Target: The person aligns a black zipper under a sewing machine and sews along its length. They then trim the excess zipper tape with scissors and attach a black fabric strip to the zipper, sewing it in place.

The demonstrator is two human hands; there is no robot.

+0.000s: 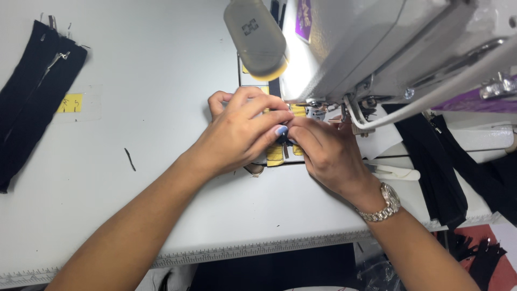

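Note:
My left hand (242,132) and my right hand (326,153) meet fingertip to fingertip just in front of the needle area of a white sewing machine (371,48). Between the fingertips I pinch a small dark piece (283,138), mostly hidden by the fingers. It lies over strips of yellow tape (274,155) on the machine bed. A metal watch (383,203) is on my right wrist. The presser foot is partly hidden behind my right hand.
A pile of black zippered fabric pieces (32,97) lies at the far left of the white table (134,178). More black strips (436,167) hang off the right side. A beige lamp head (256,37) hangs above my hands. A yellow label (70,102) is stuck on the table.

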